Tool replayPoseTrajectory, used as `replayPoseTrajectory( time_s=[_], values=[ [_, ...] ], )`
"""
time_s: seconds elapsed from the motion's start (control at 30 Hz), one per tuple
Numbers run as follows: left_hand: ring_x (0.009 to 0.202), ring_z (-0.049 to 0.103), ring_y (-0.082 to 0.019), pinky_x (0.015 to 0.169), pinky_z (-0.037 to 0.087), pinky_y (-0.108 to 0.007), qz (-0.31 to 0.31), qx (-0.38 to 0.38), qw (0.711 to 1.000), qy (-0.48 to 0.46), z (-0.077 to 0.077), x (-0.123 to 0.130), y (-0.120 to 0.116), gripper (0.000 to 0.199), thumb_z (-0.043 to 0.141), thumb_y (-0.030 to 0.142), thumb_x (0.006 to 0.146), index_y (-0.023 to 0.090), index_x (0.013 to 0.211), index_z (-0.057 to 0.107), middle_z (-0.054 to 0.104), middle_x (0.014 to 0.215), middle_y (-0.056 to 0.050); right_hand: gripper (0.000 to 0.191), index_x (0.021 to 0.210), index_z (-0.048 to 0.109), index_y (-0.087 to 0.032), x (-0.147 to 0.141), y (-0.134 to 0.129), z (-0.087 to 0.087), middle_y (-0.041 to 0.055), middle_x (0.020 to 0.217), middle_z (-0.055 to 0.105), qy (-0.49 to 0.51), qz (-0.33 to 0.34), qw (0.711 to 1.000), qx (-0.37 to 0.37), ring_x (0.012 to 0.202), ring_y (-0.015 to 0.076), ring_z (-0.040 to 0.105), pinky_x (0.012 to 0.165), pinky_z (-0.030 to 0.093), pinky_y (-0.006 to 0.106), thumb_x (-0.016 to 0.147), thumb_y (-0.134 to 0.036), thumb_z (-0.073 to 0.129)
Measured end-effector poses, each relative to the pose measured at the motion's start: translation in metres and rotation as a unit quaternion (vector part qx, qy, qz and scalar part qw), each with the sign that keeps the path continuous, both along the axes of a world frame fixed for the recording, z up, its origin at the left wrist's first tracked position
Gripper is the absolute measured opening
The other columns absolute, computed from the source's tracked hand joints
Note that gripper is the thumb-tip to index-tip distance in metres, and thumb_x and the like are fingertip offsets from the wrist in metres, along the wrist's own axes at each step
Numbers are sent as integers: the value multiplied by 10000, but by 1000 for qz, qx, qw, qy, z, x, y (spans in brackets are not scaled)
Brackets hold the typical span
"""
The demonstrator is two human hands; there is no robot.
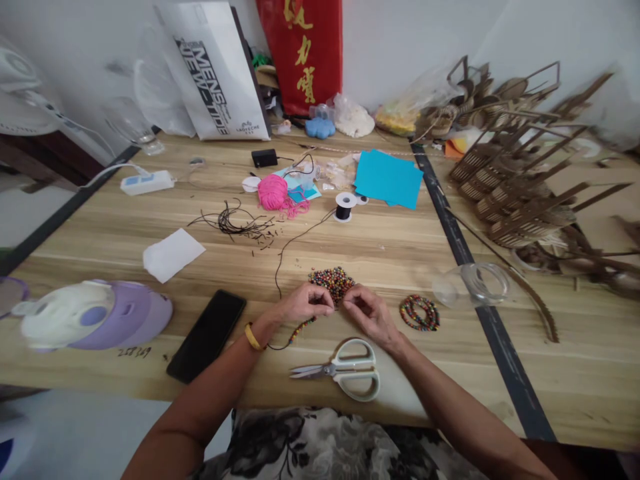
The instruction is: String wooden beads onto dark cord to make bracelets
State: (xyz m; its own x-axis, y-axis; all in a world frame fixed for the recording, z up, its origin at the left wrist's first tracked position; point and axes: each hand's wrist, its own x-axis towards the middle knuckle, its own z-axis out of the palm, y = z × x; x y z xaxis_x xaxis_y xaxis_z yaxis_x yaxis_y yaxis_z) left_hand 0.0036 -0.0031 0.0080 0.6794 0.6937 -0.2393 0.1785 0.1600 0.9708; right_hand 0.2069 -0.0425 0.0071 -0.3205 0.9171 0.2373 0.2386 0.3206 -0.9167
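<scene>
Both hands meet in front of a heap of small multicoloured wooden beads. My left hand, with a yellow bangle at its wrist, is closed in a pinch. From beneath its fingers runs a black cord strung with beads; the tip of the cord is too fine to see. My right hand also pinches, thumb against forefinger, at the heap's right edge; whatever lies between these fingertips is too small to make out. A spool of black cord stands farther back, its loose cord trailing towards my left wrist.
Scissors lie nearest me. A coiled bead bracelet and clear tape rolls are to the right, with woven baskets beyond. Leftward are a phone, a purple-and-white bottle and cut black cords. Pink yarn sits behind.
</scene>
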Motion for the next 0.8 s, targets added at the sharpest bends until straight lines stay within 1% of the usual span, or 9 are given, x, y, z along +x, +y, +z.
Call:
replayPoseTrajectory(
  time_s=[0.1,0.2,0.27,0.33,0.43,0.53,0.67,0.8],
  values=[
    [534,464,-72,508,377,-185,6,10,1000,6,0,1,-1,260,674,355,705,102,728,617,553,618,10,197,813,551,-186,6,4,1,15,718,523,30,-68,997,-26,616,131,475,547,390,246,903,-358,522],
    [533,462,-71,510,363,-182,9,35,999,18,1,1,-2,215,657,314,724,102,729,621,554,610,9,181,826,545,-191,11,7,0,2,702,513,46,-118,991,-39,597,128,477,522,391,234,898,-356,530],
    [541,470,-73,520,368,-186,13,50,998,24,1,2,-3,191,650,290,727,101,728,625,565,624,4,163,829,549,-193,14,10,-1,8,723,525,38,-138,989,-26,625,136,498,530,408,235,894,-342,533],
    [543,475,-76,525,374,-191,21,68,997,29,0,2,-3,175,642,275,731,101,724,630,576,641,-4,141,828,563,-193,16,12,-4,24,763,543,12,-148,989,5,678,150,520,546,422,242,891,-316,537],
    [588,500,-90,553,388,-198,28,126,991,31,-1,2,-2,148,636,245,738,102,700,642,590,683,-25,102,848,589,-194,18,14,-10,49,815,565,-40,-139,988,60,740,171,538,578,440,264,891,-269,535],
    [631,519,-99,565,388,-197,28,181,982,37,-1,2,-2,133,637,221,741,105,677,652,588,721,-38,93,900,612,-204,19,16,-14,66,853,582,-77,-121,985,95,786,190,551,632,469,301,897,-239,527],
    [586,503,-82,537,374,-186,48,188,978,70,-1,2,-3,107,630,194,743,110,682,657,578,707,-23,110,946,637,-216,16,16,-14,84,914,589,-122,-106,978,135,895,221,546,752,480,360,887,-215,545],
    [587,507,-80,552,394,-179,57,177,978,90,1,3,-4,76,615,165,741,111,710,658,599,693,-19,136,976,645,-222,9,14,-13,91,933,587,-136,-81,975,153,903,227,532,771,472,378,887,-198,546]
  ],
)
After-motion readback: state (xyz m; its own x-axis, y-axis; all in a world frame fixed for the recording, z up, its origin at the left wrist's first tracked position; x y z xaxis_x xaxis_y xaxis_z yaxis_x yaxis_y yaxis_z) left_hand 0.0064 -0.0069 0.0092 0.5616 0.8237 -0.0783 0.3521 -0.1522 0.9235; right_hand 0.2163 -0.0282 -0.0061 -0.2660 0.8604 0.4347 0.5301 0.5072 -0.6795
